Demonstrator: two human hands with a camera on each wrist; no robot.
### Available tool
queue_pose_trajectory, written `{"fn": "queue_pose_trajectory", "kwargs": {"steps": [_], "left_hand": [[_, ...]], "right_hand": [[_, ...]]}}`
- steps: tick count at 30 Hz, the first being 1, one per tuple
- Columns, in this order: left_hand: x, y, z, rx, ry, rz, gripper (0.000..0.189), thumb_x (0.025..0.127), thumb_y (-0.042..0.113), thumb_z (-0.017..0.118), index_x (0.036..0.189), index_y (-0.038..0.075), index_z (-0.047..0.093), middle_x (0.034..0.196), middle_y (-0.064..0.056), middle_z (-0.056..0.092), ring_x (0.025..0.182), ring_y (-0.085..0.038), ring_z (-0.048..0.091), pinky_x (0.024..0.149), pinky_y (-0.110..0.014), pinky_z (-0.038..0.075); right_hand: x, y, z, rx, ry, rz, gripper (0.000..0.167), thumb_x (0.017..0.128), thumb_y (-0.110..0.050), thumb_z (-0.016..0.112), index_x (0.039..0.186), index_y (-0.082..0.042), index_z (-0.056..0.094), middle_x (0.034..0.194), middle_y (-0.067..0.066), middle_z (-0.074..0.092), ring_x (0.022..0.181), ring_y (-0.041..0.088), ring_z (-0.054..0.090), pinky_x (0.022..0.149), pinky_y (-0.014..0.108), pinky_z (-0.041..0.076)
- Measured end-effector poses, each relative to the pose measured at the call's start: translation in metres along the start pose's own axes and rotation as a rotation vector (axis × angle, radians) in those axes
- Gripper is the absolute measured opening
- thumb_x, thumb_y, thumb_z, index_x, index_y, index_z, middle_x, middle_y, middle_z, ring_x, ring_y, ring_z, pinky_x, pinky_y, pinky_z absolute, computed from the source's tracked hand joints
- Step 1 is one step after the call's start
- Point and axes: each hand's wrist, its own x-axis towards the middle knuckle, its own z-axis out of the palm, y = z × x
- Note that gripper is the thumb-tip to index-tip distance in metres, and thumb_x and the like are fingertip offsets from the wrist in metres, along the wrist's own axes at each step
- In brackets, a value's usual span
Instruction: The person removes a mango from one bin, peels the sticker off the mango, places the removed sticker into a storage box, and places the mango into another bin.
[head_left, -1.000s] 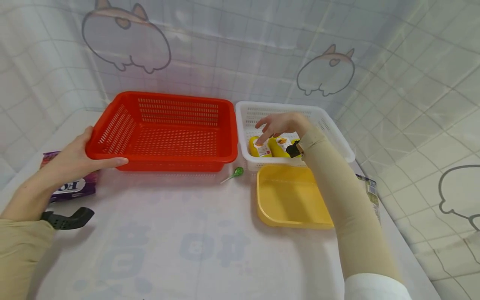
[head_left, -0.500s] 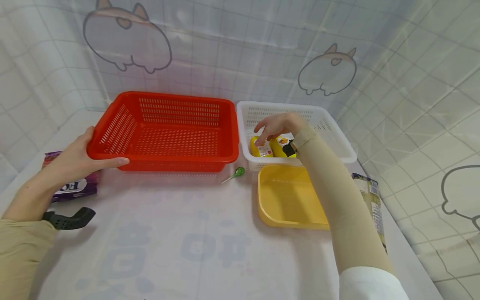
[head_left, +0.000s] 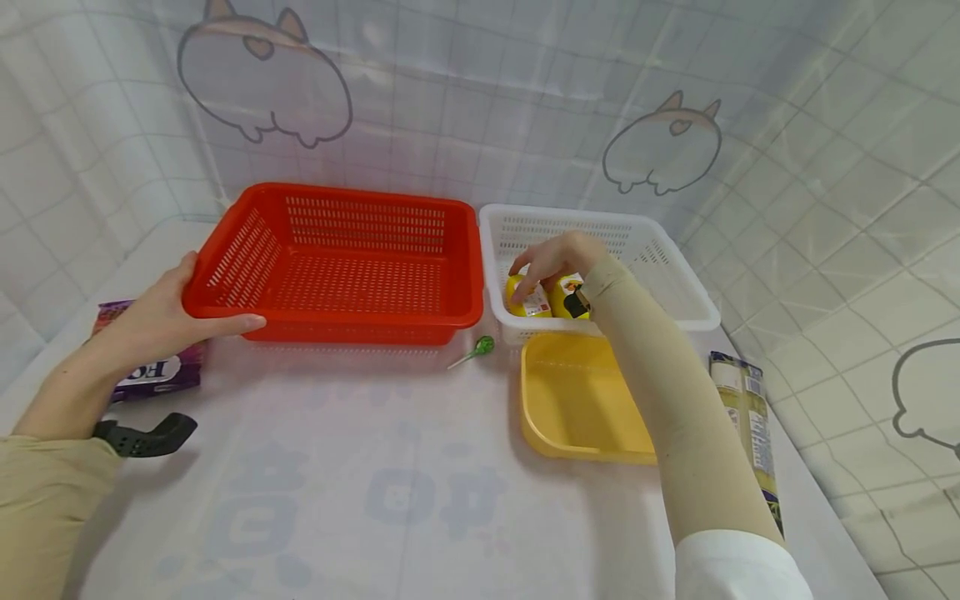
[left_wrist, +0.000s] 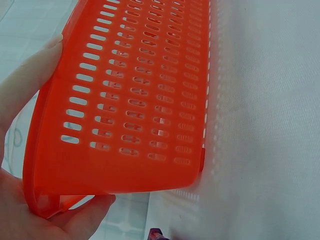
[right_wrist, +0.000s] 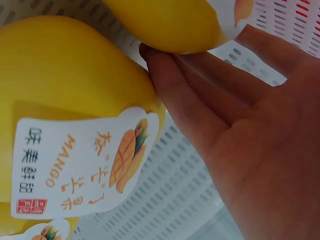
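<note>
In the head view my left hand [head_left: 153,321] holds the left front corner of the red perforated basket [head_left: 360,319], its thumb along the front rim. The left wrist view shows its fingers around the rim of the slotted end wall [left_wrist: 125,172]. My right hand [head_left: 558,257] reaches down into the white perforated basket [head_left: 682,283] and grips the leftmost yellow mango [head_left: 536,305]. In the right wrist view the fingers lie against this mango [right_wrist: 170,25], between it and a second mango [right_wrist: 65,70], whose white label reads MANGO. Part of another labelled mango [right_wrist: 47,232] shows below.
A yellow tray [head_left: 577,454] stands in front of the white basket, partly behind my right forearm. A green lollipop [head_left: 483,344] lies between the baskets. Purple packaging [head_left: 168,373] lies under my left wrist, and a long printed packet [head_left: 738,392] lies at the right.
My right hand has sunk slightly lower and closed in around the leftmost mango. My left hand keeps its hold on the red basket. The head view has shifted slightly.
</note>
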Motion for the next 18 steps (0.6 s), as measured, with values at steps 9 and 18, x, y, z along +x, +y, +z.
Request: {"fn": "queue_pose_trajectory", "kwargs": {"steps": [9, 18], "left_hand": [[-0.0002, 0.0017, 0.0007, 0.013, -0.007, -0.007, 0.115, 0.090, 0.048, 0.069, 0.158, 0.005, -0.013, 0.147, -0.029, 0.032, 0.124, -0.044, 0.039, 0.081, -0.054, 0.056], [0.0007, 0.0009, 0.0009, 0.014, -0.003, 0.005, 0.113, 0.091, 0.047, 0.070, 0.159, 0.005, -0.011, 0.146, -0.027, 0.034, 0.122, -0.041, 0.041, 0.076, -0.040, 0.056]], "right_hand": [[-0.0010, -0.0046, 0.0050, -0.048, 0.041, 0.029, 0.082, 0.076, -0.042, 0.084, 0.146, -0.028, 0.044, 0.140, 0.003, 0.049, 0.119, 0.029, 0.056, 0.103, 0.055, 0.046], [0.0023, -0.0067, 0.0065, -0.073, 0.022, 0.059, 0.084, 0.079, -0.041, 0.082, 0.150, -0.028, 0.038, 0.135, 0.006, 0.053, 0.115, 0.029, 0.060, 0.102, 0.054, 0.046]]}}
